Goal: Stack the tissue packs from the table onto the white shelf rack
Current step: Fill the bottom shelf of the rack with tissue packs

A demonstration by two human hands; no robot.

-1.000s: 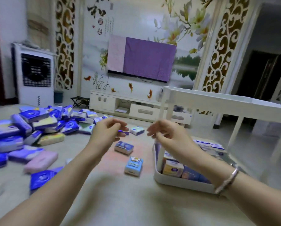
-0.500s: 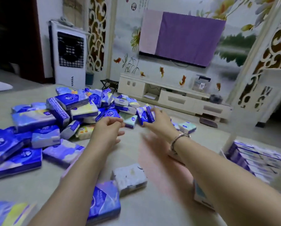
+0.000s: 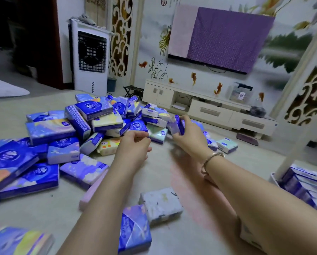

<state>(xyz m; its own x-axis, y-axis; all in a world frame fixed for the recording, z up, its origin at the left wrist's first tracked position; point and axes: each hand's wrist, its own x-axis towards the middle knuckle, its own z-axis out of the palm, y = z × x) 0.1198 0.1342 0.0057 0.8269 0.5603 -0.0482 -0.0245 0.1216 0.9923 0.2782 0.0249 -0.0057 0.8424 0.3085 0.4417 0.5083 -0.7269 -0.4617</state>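
A small blue-and-white tissue pack (image 3: 176, 125) gripped in the right hand (image 3: 189, 134), fingers curled around it, lifted a little above the table (image 3: 163, 242) at the right edge of the big pile of packs (image 3: 91, 124). Bracelet (image 3: 211, 159) on the right wrist. Left hand (image 3: 133, 146) just beside, over the table near the pile, fingers loosely curled with thumb toward the fingertips, holding nothing (no pack between them visible). Pile itself spread over the left and middle of the table: mostly dark blue and purple packs, some pale yellow, one mint-green pack (image 3: 158, 134) lying between the two hands. Nearer to the camera, a pale grey pack (image 3: 161, 204) and a blue pack (image 3: 135, 229) touching each other, a pink pack (image 3: 92, 192) to their left. At the far right, the white shelf rack (image 3: 290, 157) with its post upright and rows of packs (image 3: 308, 186) already lying on the bottom tray. Behind, a white TV cabinet (image 3: 209, 109), a screen under purple cloth (image 3: 222, 37), a white air cooler (image 3: 90, 56).
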